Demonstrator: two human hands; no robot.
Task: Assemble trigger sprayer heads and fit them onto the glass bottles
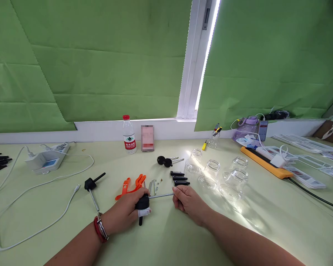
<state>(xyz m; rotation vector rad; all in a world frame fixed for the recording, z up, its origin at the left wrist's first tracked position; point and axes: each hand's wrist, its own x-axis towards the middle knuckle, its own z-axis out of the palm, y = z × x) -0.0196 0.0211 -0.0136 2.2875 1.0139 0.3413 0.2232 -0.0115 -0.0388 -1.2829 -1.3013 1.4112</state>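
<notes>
Held a round black cap (142,202) with a thin silver metal rod (161,195) in the lower centre of the frame, between both hands. Clamped the fingers of the left hand (126,210) around the cap, with white tape (144,212) on one finger. Pinched the rod's far end between thumb and fingertips of the right hand (189,204), pointing it sideways, nearly level.

Saw bright orange plastic pieces (124,188) crowding the space just beyond the left hand, partly hidden behind it. Found loose silver screws (152,187) above the rod, and slim black spring-fitted parts (180,178) in a row just above the right hand. Noticed two black knobs with metal rods (168,162) farther up, near the centre.

Had a similar black knob with a crossing rod (90,184) near the left wrist, and a white charging cable (69,203) looping across the lower left. Met clear glass jars (233,184) above the right forearm, right of centre, blocking that side, with an orange-edged power strip (266,162) beyond. Spotted a red-capped clear plastic bottle (129,135) and a pink upright panel (147,138) at the back, near centre.
</notes>
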